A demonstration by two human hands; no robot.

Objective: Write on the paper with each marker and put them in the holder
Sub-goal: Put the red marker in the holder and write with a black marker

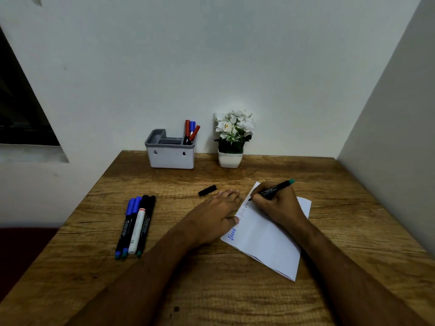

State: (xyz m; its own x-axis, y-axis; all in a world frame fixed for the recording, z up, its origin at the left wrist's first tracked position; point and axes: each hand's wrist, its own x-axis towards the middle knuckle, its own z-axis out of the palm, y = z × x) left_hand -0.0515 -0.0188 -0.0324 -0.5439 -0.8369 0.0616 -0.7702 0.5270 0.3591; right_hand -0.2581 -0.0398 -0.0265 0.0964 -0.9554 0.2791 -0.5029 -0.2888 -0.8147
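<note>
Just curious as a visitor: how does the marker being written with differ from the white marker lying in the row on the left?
The black marker is uncapped, tilted, gripped by the right hand, tip on the paper. The white marker is capped red, lying flat, untouched, and looks thicker. Both are over the wooden table.

The table (235,290) is wood or a wood-look top, brown with a coarse, streaky grain and a dull finish. On it lies thin white paper (270,243), matt and faintly creased, while the markers (136,227) beside it and the loose black cap (207,190) look like smooth plastic with a slight sheen. The holder (170,156) seems matt plastic, white-walled with a grey rim, the flower pot (230,160) is smooth and white, and the wall (211,55) behind is flat matt paint.
</note>
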